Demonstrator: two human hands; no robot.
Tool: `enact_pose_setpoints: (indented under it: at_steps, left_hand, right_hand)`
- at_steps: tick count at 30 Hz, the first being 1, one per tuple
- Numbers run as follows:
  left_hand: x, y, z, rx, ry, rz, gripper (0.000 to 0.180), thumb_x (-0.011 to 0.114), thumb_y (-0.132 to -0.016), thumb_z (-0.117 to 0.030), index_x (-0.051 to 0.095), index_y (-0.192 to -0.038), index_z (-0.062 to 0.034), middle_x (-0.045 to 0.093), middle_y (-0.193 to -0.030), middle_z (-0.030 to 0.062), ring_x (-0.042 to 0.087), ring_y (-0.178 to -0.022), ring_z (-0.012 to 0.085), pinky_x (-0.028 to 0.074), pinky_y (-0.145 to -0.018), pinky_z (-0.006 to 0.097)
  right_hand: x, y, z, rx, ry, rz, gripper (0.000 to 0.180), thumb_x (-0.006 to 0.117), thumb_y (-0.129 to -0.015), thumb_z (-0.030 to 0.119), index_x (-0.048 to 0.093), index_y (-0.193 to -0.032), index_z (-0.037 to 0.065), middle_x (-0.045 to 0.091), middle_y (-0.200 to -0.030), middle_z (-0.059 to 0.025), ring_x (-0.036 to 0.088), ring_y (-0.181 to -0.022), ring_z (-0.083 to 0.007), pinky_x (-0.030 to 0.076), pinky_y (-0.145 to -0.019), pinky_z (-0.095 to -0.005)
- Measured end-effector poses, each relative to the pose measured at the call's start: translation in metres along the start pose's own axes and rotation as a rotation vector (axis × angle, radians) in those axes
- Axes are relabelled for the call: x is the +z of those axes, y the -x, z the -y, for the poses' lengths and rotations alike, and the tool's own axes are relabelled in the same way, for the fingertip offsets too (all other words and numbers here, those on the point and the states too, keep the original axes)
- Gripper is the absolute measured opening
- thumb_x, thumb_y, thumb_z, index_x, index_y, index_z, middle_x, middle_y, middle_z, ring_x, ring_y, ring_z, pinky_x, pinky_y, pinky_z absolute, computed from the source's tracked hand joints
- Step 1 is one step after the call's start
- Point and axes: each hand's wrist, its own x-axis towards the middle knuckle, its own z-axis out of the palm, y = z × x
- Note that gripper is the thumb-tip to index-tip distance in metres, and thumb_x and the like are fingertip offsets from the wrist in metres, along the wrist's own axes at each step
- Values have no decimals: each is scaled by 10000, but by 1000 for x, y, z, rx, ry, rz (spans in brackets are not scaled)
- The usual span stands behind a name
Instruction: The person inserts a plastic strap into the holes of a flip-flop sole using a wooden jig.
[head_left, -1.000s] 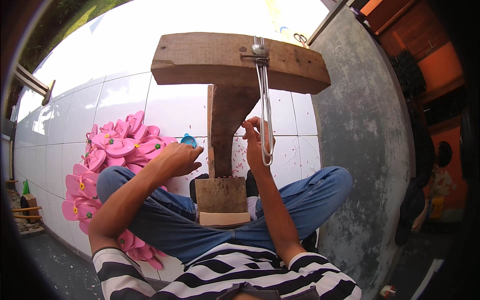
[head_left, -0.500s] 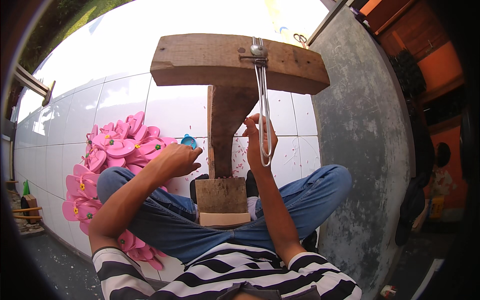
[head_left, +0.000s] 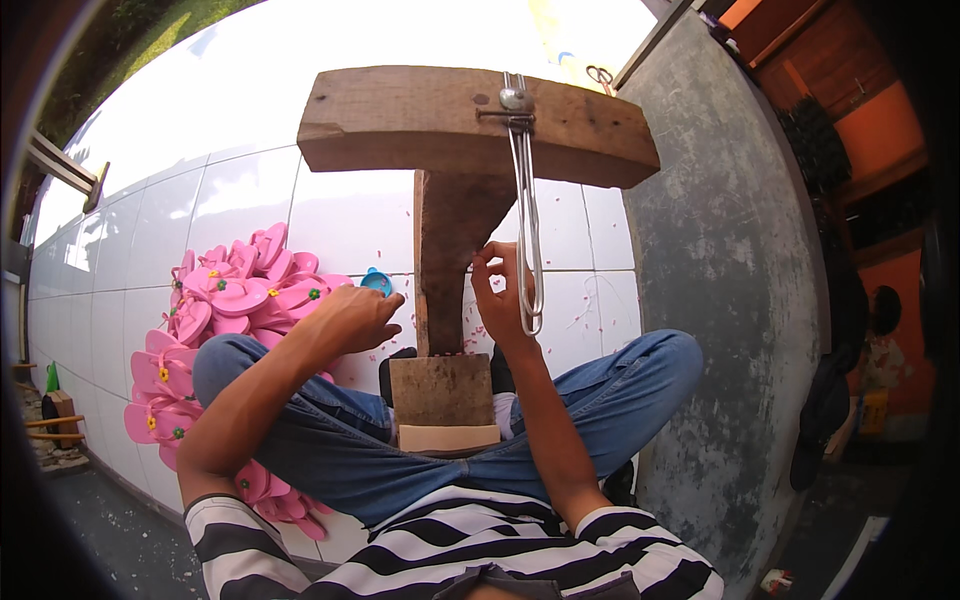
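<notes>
A wooden stand with a thick crossbeam (head_left: pixel 400 118) on an upright post (head_left: pixel 445 270) rises between my legs. Long bent metal wires (head_left: pixel 528 230) hang from a bolt and nail on the beam's right half. Behind those wires is my right hand (head_left: pixel 505 285), thumb and forefinger pinched together close to the post's right side; whatever is in the pinch is too small to make out. My left hand (head_left: pixel 355 315) hovers left of the post by a small blue dish (head_left: pixel 377 282), its fingertips apart with nothing visible between them. Pink flip-flop sandals (head_left: pixel 240 295) with flower trims lie heaped beside it.
Small pink scraps (head_left: pixel 588 300) litter the white tiled floor (head_left: pixel 350 220). A grey concrete ledge (head_left: pixel 710 250) runs along the right. Scissors (head_left: pixel 600 76) lie at the far right, beyond the beam. A wooden block (head_left: pixel 442 390) stands at the post's foot.
My right hand has moved slightly left toward the post, and its thumb and forefinger now meet in a pinch. The left hand has hardly moved.
</notes>
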Motion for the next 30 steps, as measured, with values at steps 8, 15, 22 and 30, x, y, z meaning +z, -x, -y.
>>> enact_pose_setpoints:
  at_steps: [8, 15, 22, 30]
  left_hand:
    - [0, 2, 2, -15, 22, -22, 398, 638, -934, -319, 591, -1200, -27, 697, -927, 192, 679, -872, 387, 524, -767, 494]
    - [-1, 1, 0, -16, 9, -15, 403, 639, -933, -321, 591, -1210, -32, 695, -922, 189, 679, -873, 382, 523, -770, 492]
    - [-3, 0, 0, -30, 7, -1, 410, 639, -930, -324, 596, -1219, -36, 697, -931, 185, 679, -879, 381, 524, -778, 489]
    - [-2, -2, -1, -28, 5, -3, 408, 639, -927, -327, 604, -1213, -38, 697, -934, 187, 679, -879, 377, 525, -779, 486]
  right_hand:
    - [-2, -2, -14, 99, -105, -77, 44, 626, -934, 31, 594, -946, 3, 611, -905, -86, 633, -790, -172, 553, -637, -296]
    - [-4, -3, -8, 106, -143, -41, 111, 604, -981, 94, 578, -1017, -9, 602, -979, -102, 655, -750, -191, 541, -654, -300]
    - [-4, -4, -11, 115, -152, 23, 128, 563, -1004, 100, 550, -1048, -19, 575, -1017, -125, 648, -834, -217, 557, -705, -321]
    - [-11, -7, 4, 14, 41, 97, 89, 571, -974, 56, 533, -1017, -13, 570, -982, -143, 631, -850, -260, 568, -731, -338]
